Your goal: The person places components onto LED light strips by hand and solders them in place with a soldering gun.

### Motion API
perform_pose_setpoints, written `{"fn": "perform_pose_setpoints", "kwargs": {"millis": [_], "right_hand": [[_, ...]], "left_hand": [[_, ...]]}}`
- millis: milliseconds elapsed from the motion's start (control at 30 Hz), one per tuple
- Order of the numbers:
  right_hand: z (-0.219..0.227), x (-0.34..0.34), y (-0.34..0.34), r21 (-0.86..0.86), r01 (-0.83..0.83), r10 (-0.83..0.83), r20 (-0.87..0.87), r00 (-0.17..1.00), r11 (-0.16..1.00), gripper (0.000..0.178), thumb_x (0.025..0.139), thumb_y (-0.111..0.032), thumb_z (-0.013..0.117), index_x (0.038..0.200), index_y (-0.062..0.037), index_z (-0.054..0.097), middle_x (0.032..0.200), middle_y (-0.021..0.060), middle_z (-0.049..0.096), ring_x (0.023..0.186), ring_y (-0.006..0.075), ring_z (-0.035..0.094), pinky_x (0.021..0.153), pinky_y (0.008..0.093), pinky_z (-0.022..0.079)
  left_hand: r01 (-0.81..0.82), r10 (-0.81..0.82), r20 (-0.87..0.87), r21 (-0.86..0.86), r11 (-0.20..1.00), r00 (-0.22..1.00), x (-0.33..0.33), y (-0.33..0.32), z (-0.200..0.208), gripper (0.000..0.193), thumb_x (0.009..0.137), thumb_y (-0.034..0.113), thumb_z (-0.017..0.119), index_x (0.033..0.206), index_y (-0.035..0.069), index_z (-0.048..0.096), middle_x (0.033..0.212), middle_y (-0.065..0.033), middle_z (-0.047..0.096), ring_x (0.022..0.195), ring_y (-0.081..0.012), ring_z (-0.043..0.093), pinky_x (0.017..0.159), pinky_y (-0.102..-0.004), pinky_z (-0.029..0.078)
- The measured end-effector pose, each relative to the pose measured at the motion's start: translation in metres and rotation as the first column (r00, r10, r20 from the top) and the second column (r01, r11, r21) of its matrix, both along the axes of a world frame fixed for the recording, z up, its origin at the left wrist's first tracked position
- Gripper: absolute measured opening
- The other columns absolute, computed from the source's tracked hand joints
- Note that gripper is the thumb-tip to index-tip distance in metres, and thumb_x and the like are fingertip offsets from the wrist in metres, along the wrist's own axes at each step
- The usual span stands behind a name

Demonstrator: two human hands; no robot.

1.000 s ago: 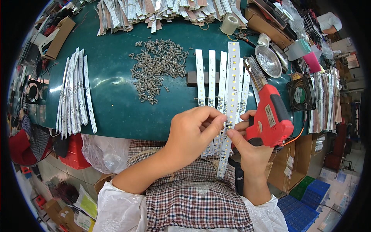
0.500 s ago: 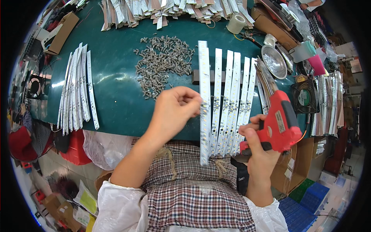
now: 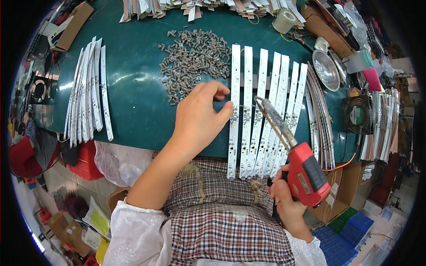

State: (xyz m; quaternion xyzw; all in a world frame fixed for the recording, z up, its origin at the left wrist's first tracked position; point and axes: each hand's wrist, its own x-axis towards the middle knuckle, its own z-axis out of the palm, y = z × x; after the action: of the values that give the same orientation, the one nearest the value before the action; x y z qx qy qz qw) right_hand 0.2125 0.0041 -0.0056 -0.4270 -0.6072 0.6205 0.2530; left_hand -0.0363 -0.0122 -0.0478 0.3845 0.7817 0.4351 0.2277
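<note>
My right hand (image 3: 286, 199) grips a red and black soldering gun (image 3: 306, 175). Its metal barrel slants up and left, with the tip over the white LED strips (image 3: 262, 128). Several of these strips lie side by side at the table's front edge. Beside the leftmost strip (image 3: 233, 133) is my left hand (image 3: 199, 117), thumb and fingers apart, with the thumb tip at the strip's edge. Nothing shows between its fingers. Past that hand lies a loose pile of small metal parts (image 3: 195, 62), too small to name exactly.
A dark bar (image 3: 253, 83) lies under the strips. More strips are stacked at the left (image 3: 86, 97), right and far edge. A metal bowl (image 3: 326, 70), a tape roll (image 3: 284, 21) and a small black fan (image 3: 357, 114) stand on the right of the green table (image 3: 133, 53).
The soldering gun has swung left, its tip now over the strips. The leftmost strip, earlier raised by my left hand, lies flat in the row. My left fingers have parted.
</note>
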Motion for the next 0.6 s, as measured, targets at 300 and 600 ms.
{"fn": "perform_pose_setpoints", "kwargs": {"millis": [300,600], "right_hand": [[-0.025,0.003,-0.004,0.069,-0.212,0.198,0.172,0.965,0.975,0.016,0.094,-0.015,0.06,0.099,-0.0014,0.052,0.073,0.0017,0.051,0.054,0.0067,0.047,0.05,0.0229,0.04],[-0.031,-0.001,-0.003,0.052,-0.258,0.243,0.202,0.949,0.965,0.01,0.095,-0.01,0.058,0.096,-0.0019,0.051,0.071,0.0016,0.05,0.052,0.007,0.045,0.049,0.0237,0.039]], "left_hand": [[0.089,-0.089,0.012,0.063,0.994,0.996,-0.006,-0.003,-0.009,0.019,0.079,0.003,0.066,0.096,0.008,0.069,0.088,-0.0012,0.066,0.051,-0.0053,0.047,0.052,-0.0225,0.04],[0.073,-0.074,0.009,0.092,0.993,0.997,-0.005,-0.004,-0.011,0.019,0.079,0.003,0.066,0.097,0.008,0.07,0.086,-0.0016,0.067,0.051,-0.0056,0.047,0.052,-0.0226,0.04]]}}
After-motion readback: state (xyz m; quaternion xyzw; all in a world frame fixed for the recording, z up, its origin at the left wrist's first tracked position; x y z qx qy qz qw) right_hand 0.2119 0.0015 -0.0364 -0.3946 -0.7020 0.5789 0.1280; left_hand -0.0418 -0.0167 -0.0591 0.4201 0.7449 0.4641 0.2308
